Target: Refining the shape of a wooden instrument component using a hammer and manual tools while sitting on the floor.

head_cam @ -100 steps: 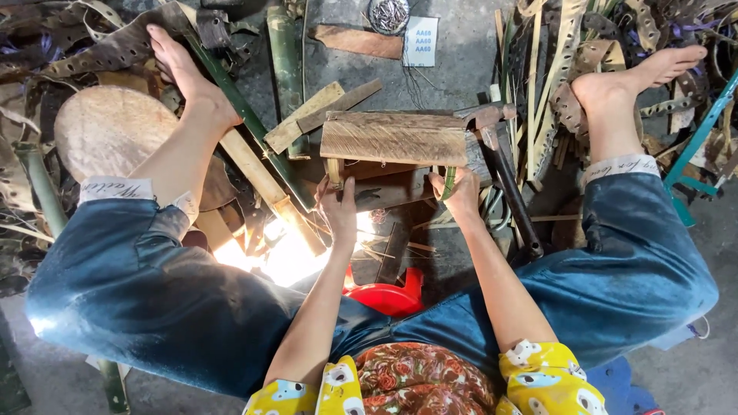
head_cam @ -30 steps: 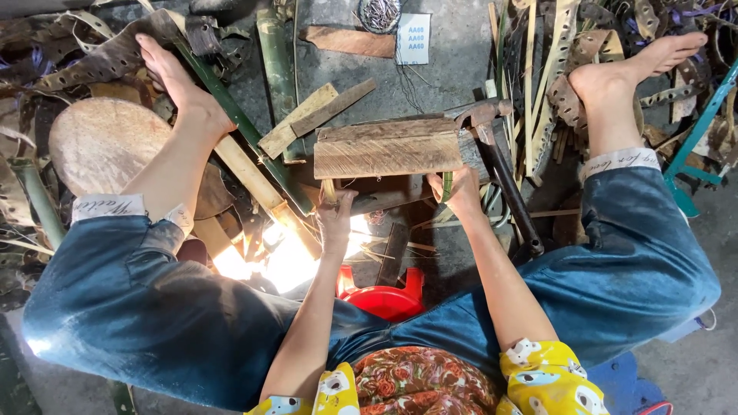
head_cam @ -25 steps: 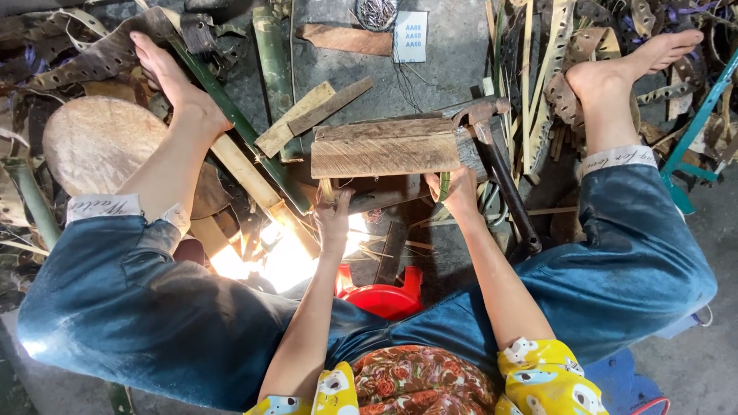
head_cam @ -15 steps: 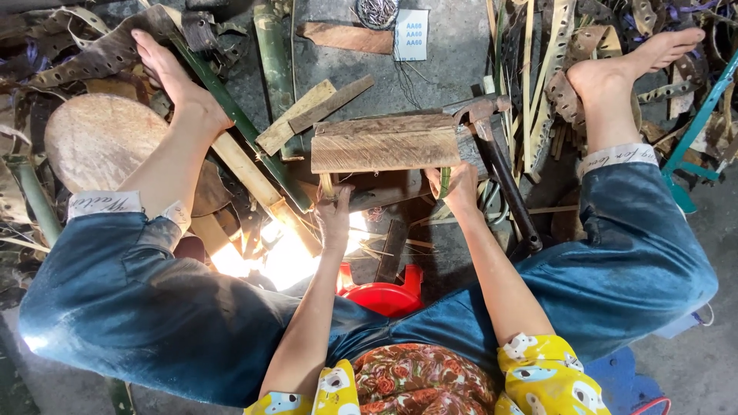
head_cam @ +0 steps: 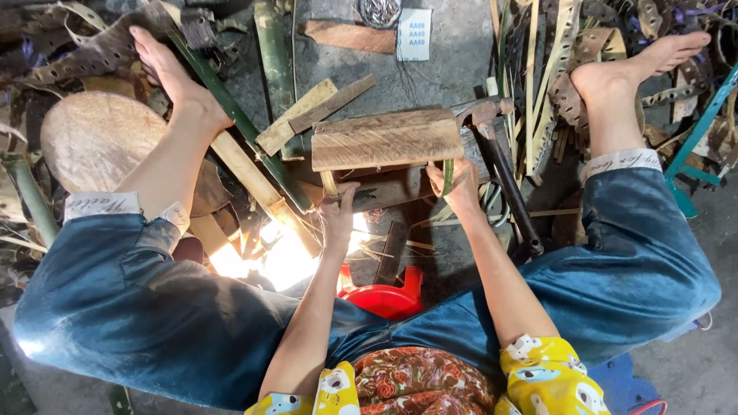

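A thick wooden block (head_cam: 387, 139) lies on the ground between my spread legs. A thin green bamboo strip (head_cam: 447, 176) runs under its near edge. My left hand (head_cam: 338, 213) pinches the strip's left end just below the block's left corner. My right hand (head_cam: 456, 184) grips the strip's right end at the block's right corner. Most of the strip is hidden beneath the block.
A hammer (head_cam: 500, 165) lies right of the block, head near its far corner. Green bamboo poles (head_cam: 238, 123) and wood offcuts (head_cam: 304, 115) lie to the left. A round wooden stump (head_cam: 96, 142) sits far left. A red stool (head_cam: 380, 296) is under me. Bamboo scraps (head_cam: 553, 69) crowd the right.
Both hands have stayed at the block's near edge. The left hand has shifted slightly with the strip. The view has barely moved.
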